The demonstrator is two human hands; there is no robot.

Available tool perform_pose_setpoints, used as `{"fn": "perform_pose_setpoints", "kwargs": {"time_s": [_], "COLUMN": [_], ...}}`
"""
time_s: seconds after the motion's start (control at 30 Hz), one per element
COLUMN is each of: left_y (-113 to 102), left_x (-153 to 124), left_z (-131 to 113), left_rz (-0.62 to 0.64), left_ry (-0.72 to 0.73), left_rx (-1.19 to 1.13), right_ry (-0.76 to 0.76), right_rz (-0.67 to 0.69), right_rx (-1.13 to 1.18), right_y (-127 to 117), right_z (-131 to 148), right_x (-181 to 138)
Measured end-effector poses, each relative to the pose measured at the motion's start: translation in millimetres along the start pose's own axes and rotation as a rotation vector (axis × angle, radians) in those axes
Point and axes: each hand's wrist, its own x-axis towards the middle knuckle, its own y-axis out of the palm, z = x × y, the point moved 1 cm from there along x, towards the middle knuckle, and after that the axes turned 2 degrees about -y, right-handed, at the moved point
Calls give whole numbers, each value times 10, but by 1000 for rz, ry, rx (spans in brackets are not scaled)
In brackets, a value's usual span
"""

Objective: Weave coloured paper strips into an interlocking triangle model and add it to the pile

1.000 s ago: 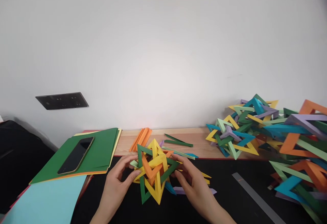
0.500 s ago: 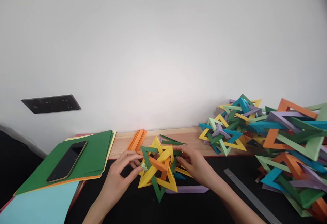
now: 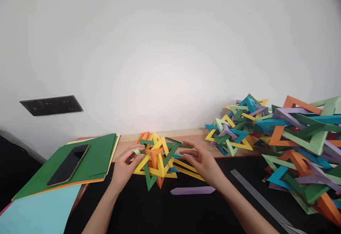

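A folded-paper star model in yellow, green and orange stands over the dark mat in front of me. My left hand pinches its left side, with a pale green paper end showing between thumb and fingers. My right hand is at the model's right with fingers apart, and I see nothing gripped in it. Close to its thumb lie yellow paper strips and a dark green folded strip. In front of the model lies a purple folded strip.
Colourful finished paper stars are piled at the right by the wall. A grey ruler lies on the black mat. At left, a phone rests on green paper sheets. Orange strips lie behind the model.
The star model has turned and shifted left and slightly away from me, held in my left hand. My right hand has come away from its edge, with its fingers spreading.
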Motion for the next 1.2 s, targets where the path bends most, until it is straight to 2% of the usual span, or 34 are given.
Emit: {"fn": "perform_pose_setpoints", "kwargs": {"time_s": [0.07, 0.2, 0.3, 0.5, 0.6, 0.7, 0.77, 0.83, 0.9, 1.07, 1.2], "left_y": [-5, -22, -12, 58, 75, 91, 108, 127, 142, 142, 148], "left_x": [-22, -68, -95, -118, -135, -166, -185, -198, -202, -205, -212], "left_z": [42, 87, 75, 57, 75, 85, 83, 76, 70, 59, 58], "left_rz": [-28, -63, -62, -71, -81, -119, -158, -177, -170, -151, -138], "left_ry": [6, 10, -3, 0, 5, -17, -36, -46, -53, -55, -51], "left_rx": [-13, -28, -26, -19, 6, 5, -37, -84, -107, -99, -59], "right_ry": [-38, -1, 58, 33, 12, 117, 134, 56, -13, -1, -13], "right_rz": [-51, 248, 322, 320, 320, 336, 229, 71, 10, 103, 210], "right_rx": [-250, -676, -817, -792, -724, -544, -392, -302, -233, -73, -125], "right_y": [-151, -383, -469, -487, -567, -712, -782, -779, -690, -393, -343], "right_z": [-19, -118, -264, -411, -294, -81, 86, 222, 273, 19, -162], "right_x": [-107, -418, -618, -708, -669, -583, -471, -320, -161, 38, -3]}}
